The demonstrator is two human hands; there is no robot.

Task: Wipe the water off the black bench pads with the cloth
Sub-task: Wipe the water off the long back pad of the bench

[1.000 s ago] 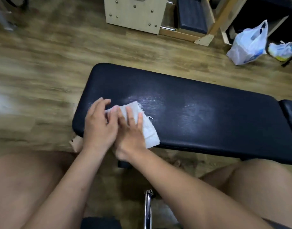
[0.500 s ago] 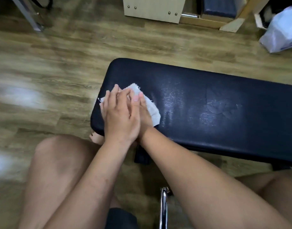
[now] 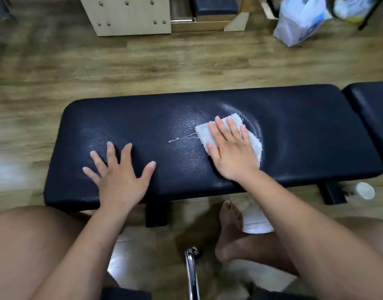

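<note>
Nearest, two bare thighs are being framed at the lower corners, with a chrome tube [image 3: 191, 276] rising between them. Just beyond, a bare foot [image 3: 229, 230] is being rested on the wooden floor [image 3: 143, 66], with a white sheet [image 3: 254, 221] lying just beside it.

The left hand [image 3: 119, 178] is being laid flat on the black counter pad [image 3: 305, 131], towards its left end. Its fingers are spread and straight, and nothing is being held.

The right hand [image 3: 231, 152] is being pressed palm-down on the cloth [image 3: 253, 144], with the fingers straight and close together, not curled round it. The cloth, white and folded, is being kept flat on the pad just right of its middle. Its edges are showing past the fingertips and the right side of the hand. A loose thread [image 3: 182, 138] is trailing from its left edge across the pad. A wet sheen [image 3: 186, 126] is being caught by the light around and left of the cloth.

A second black pad [image 3: 370, 118] is lying just past the right end, a narrow gap between the two. A round white lid [image 3: 365, 190] is lying on the floor near the counter's right leg.

Farther off, a pale wooden box [image 3: 132, 14] with metal studs and a white plastic bag [image 3: 299, 20] are standing on the floor, well apart from the counter.
</note>
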